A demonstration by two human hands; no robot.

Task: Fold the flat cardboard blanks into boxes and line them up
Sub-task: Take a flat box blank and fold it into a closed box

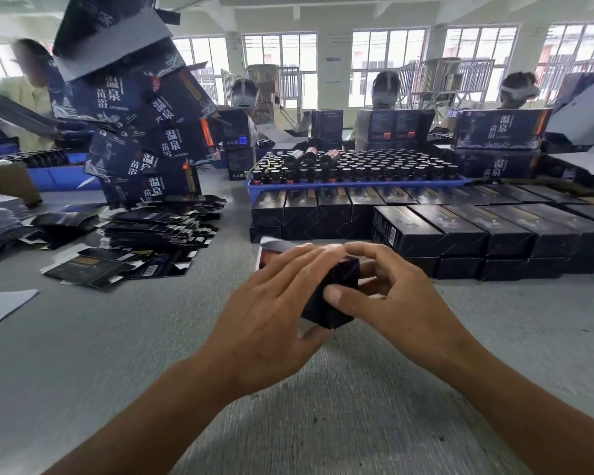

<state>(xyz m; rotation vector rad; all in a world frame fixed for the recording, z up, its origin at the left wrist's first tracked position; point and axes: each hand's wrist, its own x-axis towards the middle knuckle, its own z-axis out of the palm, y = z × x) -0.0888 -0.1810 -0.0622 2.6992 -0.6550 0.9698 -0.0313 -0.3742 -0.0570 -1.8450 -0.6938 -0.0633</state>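
Box in hand: I see a small black box [333, 296] held just above the grey table [117, 354], at centre, its near end turned toward me; its far end shows a pale flap, blurred.
Left hand: my left hand [271, 310] lies over the box's left side, fingers extended along its top and curled lightly round it.
Right hand: my right hand [398, 296] grips the box from the right, thumb pressed on the near end face, fingers bent over the top edge.
Finished boxes: rows of folded black boxes [460, 231] stand stacked in two layers, just beyond my hands and to the right.
Flat blanks: a loose pile of flat blanks [158, 231] lies to the left.
Bottle tray: a blue tray [357, 182] of dark bottles sits behind the finished rows.
Background: larger printed cartons [144, 132] tower at left; people sit opposite.
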